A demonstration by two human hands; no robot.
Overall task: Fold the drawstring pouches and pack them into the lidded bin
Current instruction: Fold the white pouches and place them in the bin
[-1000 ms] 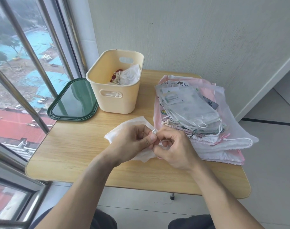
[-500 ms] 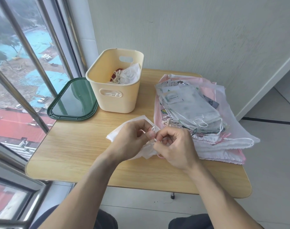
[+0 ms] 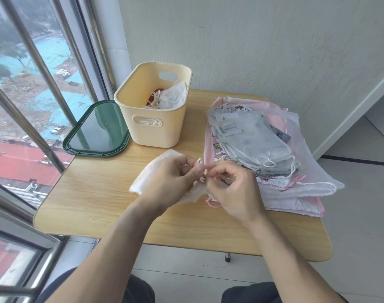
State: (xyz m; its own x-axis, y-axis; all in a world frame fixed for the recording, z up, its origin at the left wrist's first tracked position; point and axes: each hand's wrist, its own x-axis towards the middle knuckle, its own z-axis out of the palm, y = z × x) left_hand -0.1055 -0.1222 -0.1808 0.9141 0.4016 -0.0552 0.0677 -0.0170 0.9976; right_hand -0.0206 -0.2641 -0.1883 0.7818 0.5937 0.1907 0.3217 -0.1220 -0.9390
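Note:
A small white drawstring pouch [image 3: 151, 171] lies on the wooden table [image 3: 103, 202] in front of me. My left hand [image 3: 175, 182] holds the pouch and pinches its drawstring near the top. My right hand [image 3: 232, 191] pinches the same cord just to the right; a pink cord loop shows under it. A stack of unfolded pouches [image 3: 258, 149], grey, white and pink, lies at the right of the table. The cream bin [image 3: 153, 110] stands at the back with several pouches inside. Its dark green lid [image 3: 97, 130] lies flat to the left of the bin.
A window with metal bars [image 3: 38, 84] runs along the left side. A pale wall [image 3: 252, 51] stands directly behind the table. The table's front edge is close to my knees, and tiled floor shows to the right.
Both hands lifted a little and worked the cord; the left thumb and finger now hold the cord end slightly higher. The pouch shifted little.

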